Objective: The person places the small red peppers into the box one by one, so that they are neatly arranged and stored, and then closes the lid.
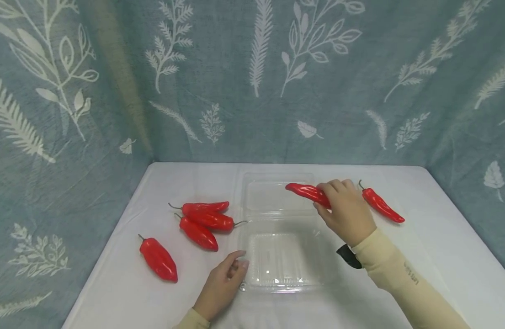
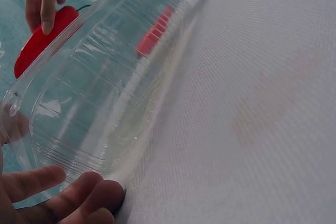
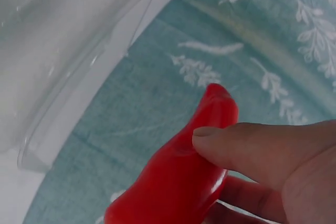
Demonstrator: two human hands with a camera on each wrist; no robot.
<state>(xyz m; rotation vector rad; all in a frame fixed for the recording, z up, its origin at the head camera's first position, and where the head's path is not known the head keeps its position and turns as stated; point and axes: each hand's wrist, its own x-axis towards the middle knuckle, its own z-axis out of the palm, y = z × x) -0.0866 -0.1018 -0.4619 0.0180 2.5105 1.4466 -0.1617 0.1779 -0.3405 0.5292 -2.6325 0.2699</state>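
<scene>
Right hand (image 1: pixel 348 213) around a red pepper (image 1: pixel 307 192) in midair, left hand (image 1: pixel 222 284) loose-fingered by the clear container (image 1: pixel 286 289).

**Soft, Even Light in Head View; Wrist Views Dimmer**

Head view: bright, diffuse. A soft shadow covers the right part of the clear container (image 1: pixel 283 261) and the white tablecloth (image 1: pixel 357 292) right of it. Pinpoint glare marks the container's near edge. Red peppers (image 1: pixel 198 234) left of it carry mild highlights. Wrist views: dimmer; container hazy in the right wrist's.
</scene>
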